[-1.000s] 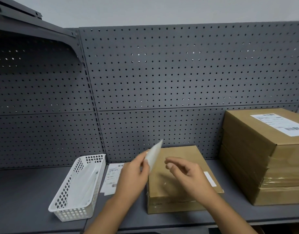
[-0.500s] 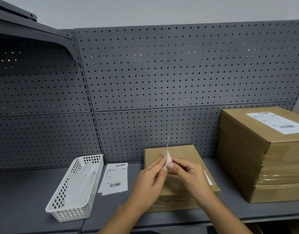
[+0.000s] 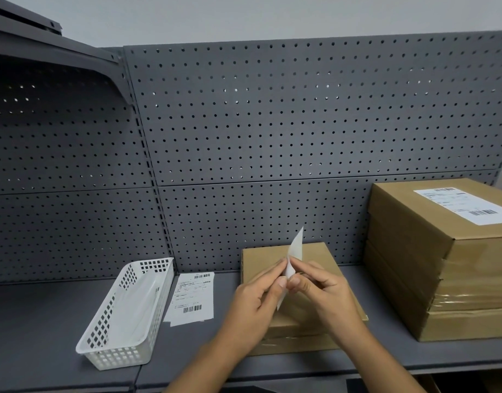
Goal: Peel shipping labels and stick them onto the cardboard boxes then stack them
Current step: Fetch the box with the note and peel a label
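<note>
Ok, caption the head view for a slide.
Left hand and right hand pinch a white label over a low cardboard box, beside a labelled box stack.

Head-worn view, down onto shelf.

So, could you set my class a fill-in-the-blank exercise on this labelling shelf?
The left hand and right hand pinch a thin paper label sheet coloured ____.
The white plastic lattice basket stands to the ____ of the loose printed labels.
A printed shipping label is stuck on the ____ box of the tall brown cardboard stack.
Missing words: white, left, top.
</note>
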Demonstrator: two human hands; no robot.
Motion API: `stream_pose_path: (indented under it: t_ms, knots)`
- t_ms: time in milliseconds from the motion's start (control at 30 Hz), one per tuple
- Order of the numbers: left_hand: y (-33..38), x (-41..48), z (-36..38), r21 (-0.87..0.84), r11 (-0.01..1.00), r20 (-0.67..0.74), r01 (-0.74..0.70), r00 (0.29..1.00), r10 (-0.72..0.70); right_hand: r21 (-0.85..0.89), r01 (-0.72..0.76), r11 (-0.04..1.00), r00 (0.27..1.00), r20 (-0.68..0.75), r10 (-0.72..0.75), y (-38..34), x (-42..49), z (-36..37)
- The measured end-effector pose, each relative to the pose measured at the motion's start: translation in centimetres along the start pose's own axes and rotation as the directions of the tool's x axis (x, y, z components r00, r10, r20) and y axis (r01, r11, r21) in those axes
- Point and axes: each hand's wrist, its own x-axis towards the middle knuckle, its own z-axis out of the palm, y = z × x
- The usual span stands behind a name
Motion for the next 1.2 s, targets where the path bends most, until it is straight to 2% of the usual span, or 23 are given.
stream_pose_path:
  t_ms: [200, 433, 867, 1067, 1200]
  knots:
    - [-0.1, 0.0, -0.3, -0.015, 1.0, -0.031, -0.009, 0.999, 0.008, -0.034, -0.004, 0.999, 0.999, 0.044, 0.005, -0.4, 0.0, 0.1]
    - [-0.3, -0.2, -0.6, -0.032, 0.999, -0.035, -0.012, 0.999, 0.01, 0.02, 0.029, 0.999, 0.998, 0.047, -0.03, -0.6, -0.1, 0.9]
    - [-0.3, -0.2, -0.9, -0.032, 0.999, 0.009, -0.017, 1.0, 0.017, 0.032, -0.001, 0.999, 1.0, -0.026, 0.002, 0.3, 0.1, 1.2]
    - [-0.1, -0.1, -0.8, -0.007, 0.999, 0.076, -0.052, 0.996, 0.053, 0.115, -0.032, 0.993, 0.998, -0.048, 0.038, -0.2, -0.1, 1.3]
    - [-0.2, 0.0, -0.7, 0.024, 0.997, 0.071, -0.076, 0.995, 0.074, 0.173, -0.045, 0.984, 0.996, -0.062, 0.056, -0.6, -0.3, 1.6]
